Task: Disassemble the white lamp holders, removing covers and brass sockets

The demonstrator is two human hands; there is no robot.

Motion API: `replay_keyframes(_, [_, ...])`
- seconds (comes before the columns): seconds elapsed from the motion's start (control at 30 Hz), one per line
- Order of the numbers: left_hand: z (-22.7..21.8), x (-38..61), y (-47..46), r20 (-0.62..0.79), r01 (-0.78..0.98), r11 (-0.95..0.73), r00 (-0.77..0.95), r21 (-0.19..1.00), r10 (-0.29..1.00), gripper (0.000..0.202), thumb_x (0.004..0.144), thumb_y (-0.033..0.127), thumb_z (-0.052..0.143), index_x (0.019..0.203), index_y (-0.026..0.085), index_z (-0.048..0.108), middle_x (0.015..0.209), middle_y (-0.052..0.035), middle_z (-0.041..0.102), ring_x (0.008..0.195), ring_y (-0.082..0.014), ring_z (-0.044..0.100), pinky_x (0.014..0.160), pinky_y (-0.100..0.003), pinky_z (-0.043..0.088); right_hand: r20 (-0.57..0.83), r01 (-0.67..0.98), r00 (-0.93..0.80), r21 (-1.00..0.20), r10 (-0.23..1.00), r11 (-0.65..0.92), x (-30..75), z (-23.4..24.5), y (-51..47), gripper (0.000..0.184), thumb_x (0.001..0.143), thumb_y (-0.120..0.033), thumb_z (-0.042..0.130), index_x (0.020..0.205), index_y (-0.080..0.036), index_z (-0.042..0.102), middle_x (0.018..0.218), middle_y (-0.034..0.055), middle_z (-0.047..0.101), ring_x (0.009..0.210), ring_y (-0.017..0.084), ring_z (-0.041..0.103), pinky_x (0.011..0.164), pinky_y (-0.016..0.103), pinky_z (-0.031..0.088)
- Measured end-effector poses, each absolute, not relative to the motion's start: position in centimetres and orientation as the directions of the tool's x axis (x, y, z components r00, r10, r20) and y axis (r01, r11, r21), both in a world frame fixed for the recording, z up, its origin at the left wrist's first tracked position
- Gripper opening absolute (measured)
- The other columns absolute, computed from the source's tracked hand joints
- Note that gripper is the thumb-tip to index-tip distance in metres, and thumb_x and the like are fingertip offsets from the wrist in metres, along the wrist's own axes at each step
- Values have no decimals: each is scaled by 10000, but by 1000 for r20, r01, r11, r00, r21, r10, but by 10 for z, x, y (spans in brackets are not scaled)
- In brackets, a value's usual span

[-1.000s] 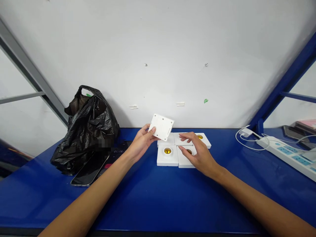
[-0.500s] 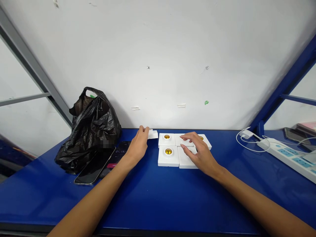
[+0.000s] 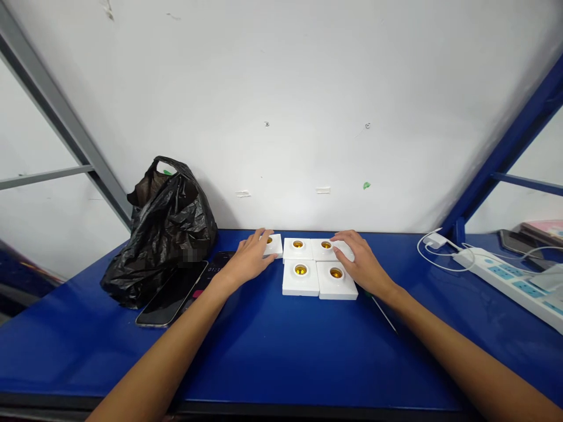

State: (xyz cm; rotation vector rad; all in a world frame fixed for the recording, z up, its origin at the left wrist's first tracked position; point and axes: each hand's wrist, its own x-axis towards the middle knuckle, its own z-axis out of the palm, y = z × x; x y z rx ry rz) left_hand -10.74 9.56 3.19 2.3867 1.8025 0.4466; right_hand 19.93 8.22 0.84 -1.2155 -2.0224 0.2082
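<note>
— Since half a second ago, the white block [image 3: 275, 246] beneath our left hand [image 3: 250, 259] has gone from tilted to flat, and our right hand [image 3: 363, 264] has shifted, uncovering the front-right socket [image 3: 336, 274].

— Where does that block lie from our hands?

— Just below the frame's centre, at the back row's left end: partly under our left fingers, well apart from our right hand.

— Are we gripping it?

— We cannot tell; our left thumb sits by its front corner, the fingers cover its left part. Our right hand curves loosely, thumb and fingers parted, over the back row's right end.

— And the other five blocks [image 3: 300, 285]?

— Between our hands mostly, on the blue surface [image 3: 281, 351].
</note>
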Motion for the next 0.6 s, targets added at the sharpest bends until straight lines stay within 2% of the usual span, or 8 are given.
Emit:
replay_keyframes(0.13, [33, -105, 96, 145, 905, -303, 271, 299, 952, 311, 985, 416, 512, 1234, 239, 572, 1367, -112, 631, 1249, -349, 619, 1048, -506, 462, 415, 771, -233, -473, 879, 427, 201, -3, 88, 425, 1044, -412, 454, 1364, -203, 640, 1516, 187, 591, 1473, 367, 487, 1191, 630, 339])
replay_keyframes(0.23, [32, -100, 95, 164, 899, -303, 263, 316, 951, 276, 1023, 438, 450, 1142, 230, 587, 1271, -99, 669, 1171, -319, 649, 1011, -481, 483, 370, 805, -225, -451, 902, 386, 200, -8, 89, 464, 1050, -421, 437, 1395, -191, 645, 1538, 197, 585, 1504, 358, 463, 1222, 626, 289])
replay_keyframes(0.3, [27, -92, 91, 200, 896, -311, 257, 318, 945, 298, 1037, 452, 444, 1185, 225, 568, 1311, -109, 648, 1234, -314, 612, 1060, -491, 456, 358, 818, -220, -439, 908, 371, 198, -10, 89, 454, 1059, -409, 416, 1398, -215, 648, 1548, 170, 587, 1512, 333, 461, 1232, 607, 278])
replay_keyframes(0.43, [12, -71, 78, 265, 892, -339, 264, 299, 927, 384, 1056, 447, 459, 1362, 217, 488, 1533, -150, 503, 1454, -331, 432, 1216, -597, 262, 353, 850, -166, -423, 921, 316, 197, -14, 90, 450, 1070, -421, 393, 1390, -243, 654, 1563, 162, 573, 1528, 338, 436, 1229, 665, 211])
replay_keyframes(0.6, [8, -60, 69, 252, 895, -330, 260, 299, 932, 426, 1091, 495, 373, 1385, 210, 493, 1562, -177, 490, 1525, -363, 358, 1205, -641, 271, 349, 861, -149, -414, 925, 295, 199, -17, 92, 446, 1071, -429, 398, 1401, -262, 647, 1582, 158, 553, 1529, 338, 431, 1198, 665, 271])
